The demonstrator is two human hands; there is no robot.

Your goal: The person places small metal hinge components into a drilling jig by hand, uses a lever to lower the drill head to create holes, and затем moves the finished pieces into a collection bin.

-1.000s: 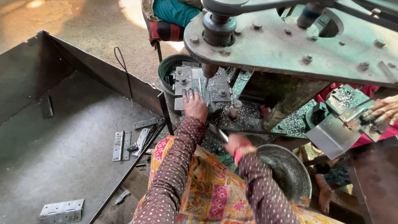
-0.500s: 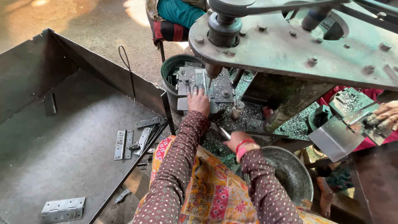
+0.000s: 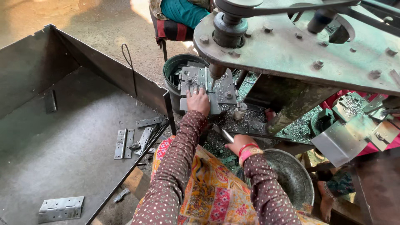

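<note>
Left hand [image 3: 198, 101] lies flat, palm down, fingers spread on the grey jig plate [image 3: 205, 85] under the drill spindle [image 3: 216, 71]; the grip is released and presses rather than grasps. The plate sits at centre, far from the person, on a bed strewn with metal swarf [image 3: 233, 118]. The bit tip stands just right of the fingers; contact with the plate cannot be told.

Right hand [image 3: 238, 143], red bangles at the wrist, is clenched round the near end of a thin metal lever [image 3: 225, 134] that runs up and left towards the jig.

A dark green bucket [image 3: 175, 68] stands behind the plate, holding flat metal pieces. A round steel bowl [image 3: 291, 179] sits near right, just beside the right forearm.

At left, a large open sheet-metal tray [image 3: 62, 137] carries scattered hinges: a group [image 3: 133, 139] near its right wall, one pale hinge [image 3: 61, 208] at the near edge, one dark piece [image 3: 50, 101] further off.

No packages, labels or signs are visible.
</note>
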